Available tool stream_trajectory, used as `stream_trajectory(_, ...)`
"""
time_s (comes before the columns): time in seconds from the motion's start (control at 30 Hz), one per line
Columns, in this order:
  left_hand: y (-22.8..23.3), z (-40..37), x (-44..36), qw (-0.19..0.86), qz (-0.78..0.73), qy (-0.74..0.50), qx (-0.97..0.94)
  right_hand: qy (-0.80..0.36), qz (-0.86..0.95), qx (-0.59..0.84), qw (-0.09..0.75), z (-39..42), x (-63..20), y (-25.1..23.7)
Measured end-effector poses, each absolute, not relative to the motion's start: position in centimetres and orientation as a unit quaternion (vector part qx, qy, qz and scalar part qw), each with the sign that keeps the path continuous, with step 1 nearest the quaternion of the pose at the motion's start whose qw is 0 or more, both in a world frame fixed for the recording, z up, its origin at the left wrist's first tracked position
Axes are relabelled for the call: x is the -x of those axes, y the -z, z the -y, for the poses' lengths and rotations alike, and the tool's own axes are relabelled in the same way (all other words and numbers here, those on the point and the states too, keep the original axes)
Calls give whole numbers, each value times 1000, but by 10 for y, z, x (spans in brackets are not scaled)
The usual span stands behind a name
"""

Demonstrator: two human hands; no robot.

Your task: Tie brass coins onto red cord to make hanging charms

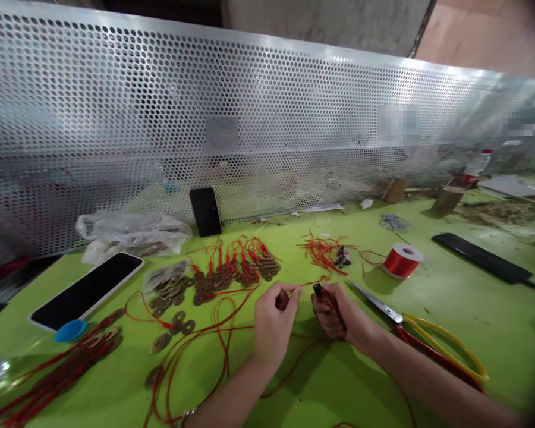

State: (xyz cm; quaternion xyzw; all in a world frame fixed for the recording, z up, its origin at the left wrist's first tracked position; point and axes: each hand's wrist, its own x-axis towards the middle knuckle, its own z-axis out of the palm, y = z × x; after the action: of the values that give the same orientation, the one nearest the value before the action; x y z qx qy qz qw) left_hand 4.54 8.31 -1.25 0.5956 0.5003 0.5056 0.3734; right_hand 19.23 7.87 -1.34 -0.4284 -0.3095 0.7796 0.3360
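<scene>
My left hand pinches a red cord between thumb and forefinger at the middle of the green table. My right hand is closed around a small dark red lighter, its top close to the cord end. Long loops of red cord trail from my left hand toward the near edge. Bronze coins tied with red cord lie in rows just beyond my hands.
Scissors with yellow handles lie right of my right hand. A red thread spool, red cord scraps, loose coins, two phones, a plastic bag and a perforated metal screen surround the area.
</scene>
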Motion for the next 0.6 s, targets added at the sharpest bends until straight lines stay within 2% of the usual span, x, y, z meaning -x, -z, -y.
stream_trajectory(0.6, 15, -83, -44, 377, -498, -500, -600, -791, 280, 423, 343, -80, -192, 12)
